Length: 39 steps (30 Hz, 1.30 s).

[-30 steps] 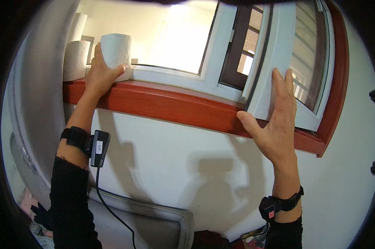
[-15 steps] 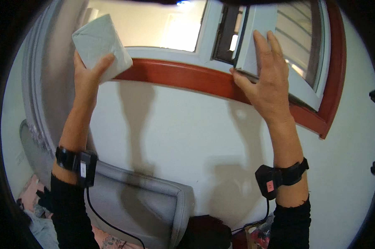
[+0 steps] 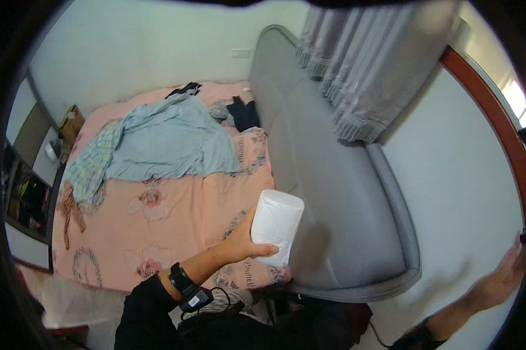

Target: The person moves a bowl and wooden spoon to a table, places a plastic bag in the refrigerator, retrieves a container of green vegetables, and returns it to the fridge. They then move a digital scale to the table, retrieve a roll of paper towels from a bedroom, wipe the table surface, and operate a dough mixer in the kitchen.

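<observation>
My left hand (image 3: 239,240) is closed round a flattened white toilet paper roll (image 3: 279,224), its thumb across the near end. The roll is held above the pillow corner of the bed (image 3: 175,224), beside the grey padded headboard (image 3: 344,192). Out at the right rim, my right hand (image 3: 503,277) is raised by the white wall, just below the red-brown window trim (image 3: 496,116). Its visible fingers look stretched upward with nothing in them; the dark picture edge hides part of them.
A light blue garment (image 3: 169,140) lies spread over the pink bedding, with dark clothes (image 3: 243,114) near the headboard. Grey fringed curtains (image 3: 368,76) hang above it. A cabinet (image 3: 27,192) stands at the left. A cable runs from my left wrist strap (image 3: 184,283).
The view has swung left from the window to the bed. My left hand still holds the roll, now lower and over the bed. My right hand is now at the right rim.
</observation>
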### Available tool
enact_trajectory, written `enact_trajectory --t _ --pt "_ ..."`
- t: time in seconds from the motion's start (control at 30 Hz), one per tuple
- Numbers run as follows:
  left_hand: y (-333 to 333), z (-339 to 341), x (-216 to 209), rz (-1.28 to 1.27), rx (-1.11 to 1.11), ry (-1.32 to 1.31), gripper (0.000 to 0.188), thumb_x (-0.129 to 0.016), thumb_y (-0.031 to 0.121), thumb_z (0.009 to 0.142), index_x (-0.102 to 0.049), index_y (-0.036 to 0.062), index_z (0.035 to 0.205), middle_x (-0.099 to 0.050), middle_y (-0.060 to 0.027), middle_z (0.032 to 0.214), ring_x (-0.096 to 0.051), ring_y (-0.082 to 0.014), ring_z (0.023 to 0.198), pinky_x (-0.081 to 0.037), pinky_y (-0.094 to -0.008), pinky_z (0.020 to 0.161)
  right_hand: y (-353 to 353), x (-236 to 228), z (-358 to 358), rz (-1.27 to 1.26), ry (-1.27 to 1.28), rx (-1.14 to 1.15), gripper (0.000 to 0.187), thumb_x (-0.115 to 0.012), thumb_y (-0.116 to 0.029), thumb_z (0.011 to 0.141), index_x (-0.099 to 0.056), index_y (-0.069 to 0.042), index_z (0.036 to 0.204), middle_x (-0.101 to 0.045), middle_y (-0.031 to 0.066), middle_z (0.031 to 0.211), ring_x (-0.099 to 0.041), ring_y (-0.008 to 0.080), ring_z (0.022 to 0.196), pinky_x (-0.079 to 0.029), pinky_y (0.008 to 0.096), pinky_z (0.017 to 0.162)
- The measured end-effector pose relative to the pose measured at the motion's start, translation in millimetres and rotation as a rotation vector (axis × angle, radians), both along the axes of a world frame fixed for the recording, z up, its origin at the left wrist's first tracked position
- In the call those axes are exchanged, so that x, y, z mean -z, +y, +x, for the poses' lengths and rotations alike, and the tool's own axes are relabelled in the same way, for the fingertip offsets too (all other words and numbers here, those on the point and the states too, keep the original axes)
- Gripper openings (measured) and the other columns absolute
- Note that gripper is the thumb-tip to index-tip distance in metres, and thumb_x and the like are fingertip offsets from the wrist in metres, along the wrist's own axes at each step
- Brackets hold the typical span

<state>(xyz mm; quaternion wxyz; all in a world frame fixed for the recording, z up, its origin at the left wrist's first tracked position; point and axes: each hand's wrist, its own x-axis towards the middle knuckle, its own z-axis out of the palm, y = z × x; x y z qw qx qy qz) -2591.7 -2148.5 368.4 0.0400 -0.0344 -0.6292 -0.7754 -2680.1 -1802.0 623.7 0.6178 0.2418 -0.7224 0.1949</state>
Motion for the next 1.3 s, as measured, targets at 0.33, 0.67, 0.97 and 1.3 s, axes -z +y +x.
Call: enact_trajectory --t 0.33,0.67,0.97,1.3 --pt "-125.7 165.5 60.4 0.266 -0.391 -0.156 0.096 -0.078 0.026 0.064 -0.021 0.0030 0.138 -0.043 -0.0111 0.125 -0.043 -0.0206 0.115 -0.035 -0.0348 0.097 -329.8 258.6 110.7 0.275 -1.835 -1.158 0.084 -0.069 -0.025 0.076 -0.020 -0.002 0.140 -0.037 0.0235 0.134 -0.041 0.0306 0.121 -0.035 0.0415 0.099" --pt "-326.9 521.6 88.3 0.357 -1.062 0.010 0.064 -0.041 0.041 0.094 -0.016 0.0043 0.141 -0.036 -0.0104 0.133 -0.037 -0.0185 0.121 -0.030 -0.0353 0.102 -640.3 310.1 449.6 0.596 -1.980 -1.745 0.073 -0.069 -0.027 0.074 -0.032 0.003 0.129 -0.048 0.0151 0.118 -0.050 0.0227 0.106 -0.042 0.0338 0.089" --pt "-383.6 814.7 113.3 0.521 -1.464 -0.136 0.058 -0.032 0.048 0.096 -0.038 0.0035 0.133 -0.047 -0.0087 0.129 -0.045 -0.0185 0.117 -0.034 -0.0342 0.099 -785.8 349.8 732.4 0.864 -2.967 -1.917 0.063 -0.053 -0.043 0.084 -0.039 0.000 0.127 -0.055 0.0130 0.114 -0.057 0.0244 0.099 -0.048 0.0369 0.081" --pt "-494.0 923.2 82.2 0.402 -1.795 -0.091 0.071 -0.053 0.044 0.088 -0.024 0.0021 0.137 -0.046 -0.0100 0.124 -0.045 -0.0193 0.114 -0.036 -0.0345 0.097 -941.9 347.7 870.9 1.238 -2.331 -2.225 0.067 -0.048 -0.038 0.088 -0.025 0.000 0.138 -0.045 0.0182 0.127 -0.044 0.0244 0.117 -0.033 0.0342 0.099"
